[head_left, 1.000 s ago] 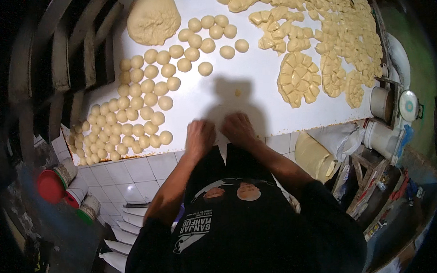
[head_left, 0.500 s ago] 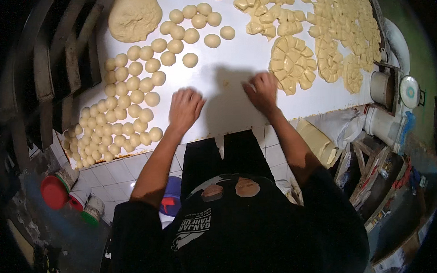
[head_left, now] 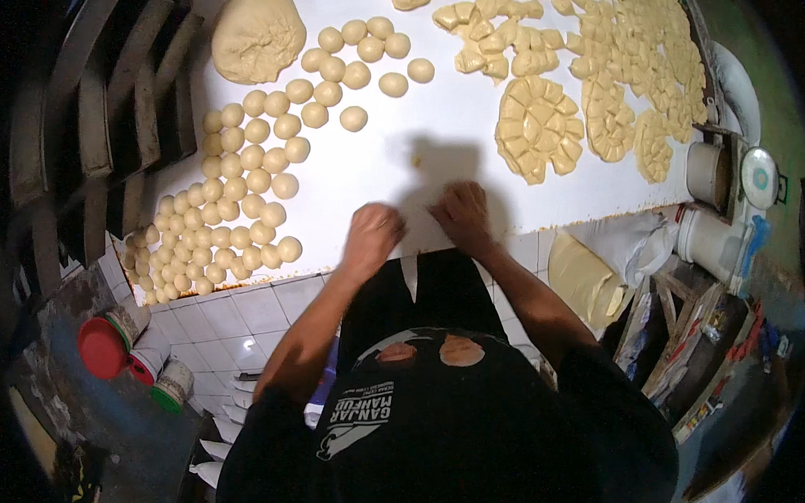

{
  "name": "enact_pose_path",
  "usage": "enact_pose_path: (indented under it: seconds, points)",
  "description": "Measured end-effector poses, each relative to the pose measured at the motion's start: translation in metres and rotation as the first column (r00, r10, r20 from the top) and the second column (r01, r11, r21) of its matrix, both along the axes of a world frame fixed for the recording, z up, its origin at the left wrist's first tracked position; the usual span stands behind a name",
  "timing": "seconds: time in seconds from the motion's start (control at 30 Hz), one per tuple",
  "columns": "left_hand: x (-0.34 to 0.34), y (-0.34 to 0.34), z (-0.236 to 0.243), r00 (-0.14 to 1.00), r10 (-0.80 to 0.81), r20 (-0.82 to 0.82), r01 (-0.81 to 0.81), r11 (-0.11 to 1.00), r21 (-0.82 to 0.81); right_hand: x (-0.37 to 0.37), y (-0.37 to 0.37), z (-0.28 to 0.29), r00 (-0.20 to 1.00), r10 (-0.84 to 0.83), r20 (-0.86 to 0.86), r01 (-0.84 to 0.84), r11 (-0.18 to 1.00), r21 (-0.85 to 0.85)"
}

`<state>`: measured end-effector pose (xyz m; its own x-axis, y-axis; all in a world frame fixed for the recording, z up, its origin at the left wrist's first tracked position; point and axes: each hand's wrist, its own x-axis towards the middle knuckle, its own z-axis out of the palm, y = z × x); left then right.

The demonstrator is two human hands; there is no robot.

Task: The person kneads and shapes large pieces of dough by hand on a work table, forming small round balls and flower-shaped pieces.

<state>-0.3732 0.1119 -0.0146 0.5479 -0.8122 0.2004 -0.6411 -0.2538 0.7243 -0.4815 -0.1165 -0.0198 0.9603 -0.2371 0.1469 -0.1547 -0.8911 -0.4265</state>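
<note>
Both hands are over the near part of a white tabletop (head_left: 329, 179), close to its front edge. My left hand (head_left: 373, 237) is closed, its fingers curled under and slightly blurred. To its right, my right hand (head_left: 464, 216) is curled closed in the same way. The palms face down, so whatever they may hold is hidden. A tiny dough scrap (head_left: 416, 161) lies beyond the gap between them. Many smooth, round dough balls (head_left: 259, 180) stand in loose rows to the left. On the right lies a flattened round of dough (head_left: 538, 130), scored into wedges.
A large dough lump (head_left: 259, 39) sits at the far left. More cut dough (head_left: 630, 44) covers the far right. Dark metal trays (head_left: 105, 120) are stacked beside the table's left end. Buckets (head_left: 104, 347) stand on the floor at left; a wooden rack (head_left: 680, 330) stands at right.
Both hands have come nearer to my body and closer together, toward the table's front edge. The view has shifted slightly; the dough pieces look unchanged.
</note>
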Motion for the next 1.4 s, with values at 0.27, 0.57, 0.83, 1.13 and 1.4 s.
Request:
enact_pose_path:
  seconds: [0.27, 0.57, 0.83, 1.13, 1.4]
  points:
    - [0.009, -0.048, -0.004, 0.946, 0.32, 0.054, -0.324, 0.938, 0.125, 0.022, -0.015, -0.026, 0.996, -0.052, 0.072, 0.055, 0.998, -0.042]
    - [0.017, -0.061, 0.027, 0.769, 0.628, 0.12, -0.636, 0.77, 0.048, 0.065, -0.019, 0.018, 0.923, 0.239, 0.301, -0.338, 0.878, 0.339]
    - [0.037, -0.02, 0.019, 0.782, 0.569, 0.254, -0.618, 0.76, 0.199, 0.075, -0.076, 0.003, 0.804, 0.563, 0.191, -0.483, 0.805, -0.344]
    - [0.004, 0.002, 0.008, 0.798, 0.545, 0.256, -0.595, 0.781, 0.191, 0.085, -0.064, 0.01, 0.854, 0.504, -0.13, -0.506, 0.862, 0.018]
    - [-0.018, 0.003, 0.006, 0.847, 0.523, 0.091, -0.53, 0.843, 0.091, 0.055, -0.075, 0.022, 0.885, 0.442, -0.148, -0.383, 0.871, 0.308]
